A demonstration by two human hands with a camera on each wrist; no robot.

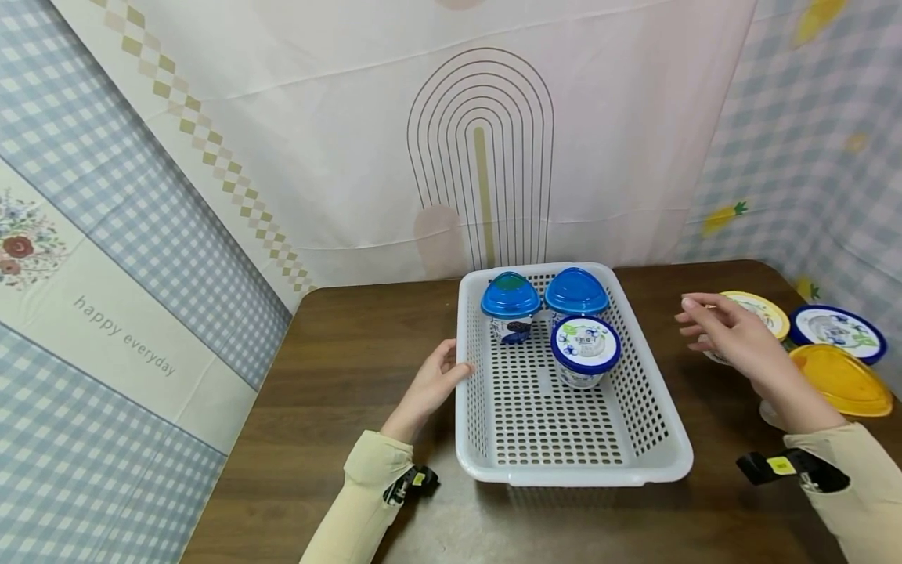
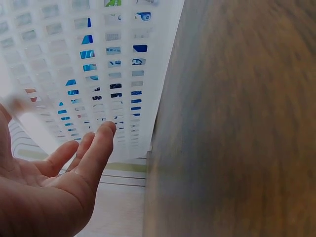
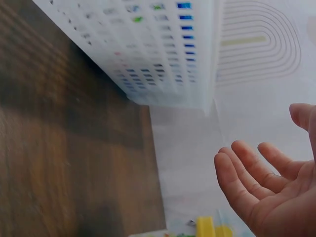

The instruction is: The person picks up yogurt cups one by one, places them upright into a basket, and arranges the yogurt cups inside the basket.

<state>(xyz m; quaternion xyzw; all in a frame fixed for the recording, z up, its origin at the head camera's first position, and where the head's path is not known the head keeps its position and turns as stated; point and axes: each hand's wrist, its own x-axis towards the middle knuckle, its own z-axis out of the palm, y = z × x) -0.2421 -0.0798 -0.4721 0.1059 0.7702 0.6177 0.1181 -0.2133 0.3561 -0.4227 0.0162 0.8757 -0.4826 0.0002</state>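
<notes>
A white perforated plastic basket (image 1: 574, 475) stands on the wooden table. Its left rim is held by my left hand (image 1: 431, 385), with the thumb over the edge and the fingers against the outer wall (image 2: 59, 64). Inside, at the far end, are two cups with blue domed lids, the left cup (image 1: 510, 305) and the right cup (image 1: 576, 293). A round tub (image 1: 586, 345) with a white, blue-rimmed lid sits in front of the right one. My right hand (image 1: 740, 337) hovers right of the basket, holding nothing, its fingers loosely bent (image 3: 261, 182).
Right of the basket, partly behind my right hand and forearm, stand a yellow-rimmed tub (image 1: 768, 312), a blue-rimmed tub (image 1: 838, 330) and a cup with a yellow domed lid (image 1: 842, 380). A patterned cloth (image 1: 338, 157) hangs behind the table (image 1: 338, 368).
</notes>
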